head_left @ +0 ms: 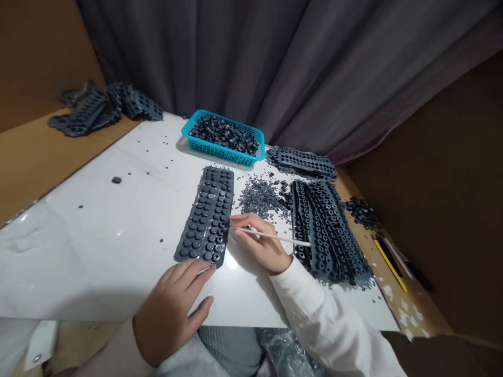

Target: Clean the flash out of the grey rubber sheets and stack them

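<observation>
A dark grey rubber sheet with rows of round raised caps (206, 220) lies lengthwise on the white tabletop before me. My left hand (175, 298) rests its fingertips on the sheet's near edge, fingers stretched out and thumb apart. At the sheet's right edge, my right hand (261, 241) pinches a thin white stick (283, 239). The stick's back end points right, over the stacked sheets; its working tip is hard to make out by the fingers. Just beyond this hand spreads a pile of tiny dark discs (259, 196).
A turquoise basket (223, 153) full of small dark parts stands at the back. Perforated dark sheets (330, 230) are stacked on the right, with more sheets (302, 161) behind. Scrap sheets (90, 110) lie far left. A yellow tool (391, 264) lies by the right wall.
</observation>
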Demonstrator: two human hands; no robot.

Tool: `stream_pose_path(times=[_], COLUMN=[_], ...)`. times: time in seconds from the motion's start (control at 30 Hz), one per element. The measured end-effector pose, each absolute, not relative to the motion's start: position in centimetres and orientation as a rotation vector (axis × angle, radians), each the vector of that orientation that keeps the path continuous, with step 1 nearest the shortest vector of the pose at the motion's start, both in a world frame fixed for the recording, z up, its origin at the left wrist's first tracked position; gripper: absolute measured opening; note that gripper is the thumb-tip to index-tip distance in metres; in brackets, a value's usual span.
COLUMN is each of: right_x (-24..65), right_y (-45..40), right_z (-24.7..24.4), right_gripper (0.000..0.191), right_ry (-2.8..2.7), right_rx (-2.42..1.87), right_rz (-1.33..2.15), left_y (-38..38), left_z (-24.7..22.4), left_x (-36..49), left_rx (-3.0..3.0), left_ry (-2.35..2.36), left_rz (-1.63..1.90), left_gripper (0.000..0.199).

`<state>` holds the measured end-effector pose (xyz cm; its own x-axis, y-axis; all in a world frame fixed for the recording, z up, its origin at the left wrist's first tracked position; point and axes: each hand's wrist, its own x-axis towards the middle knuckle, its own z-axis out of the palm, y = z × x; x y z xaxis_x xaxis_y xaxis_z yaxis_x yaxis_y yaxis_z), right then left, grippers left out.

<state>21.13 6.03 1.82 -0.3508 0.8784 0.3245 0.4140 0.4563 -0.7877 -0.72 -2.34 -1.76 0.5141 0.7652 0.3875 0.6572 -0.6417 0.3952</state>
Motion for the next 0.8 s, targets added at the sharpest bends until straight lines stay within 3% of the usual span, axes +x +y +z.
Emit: stream_pose_path(times=[0.8], right_x=[20.4], right_y=[6.9], right_z=[0.3], right_gripper=[0.013], right_ry=[-2.065], right_rx=[-1.031], right_rz=[0.615], left_y=[-2.6], left_z=[-2.2], left_x=[-0.5], left_rx=[2.53], left_ry=[1.32], left_rz=[0.923], left_gripper=[0.029])
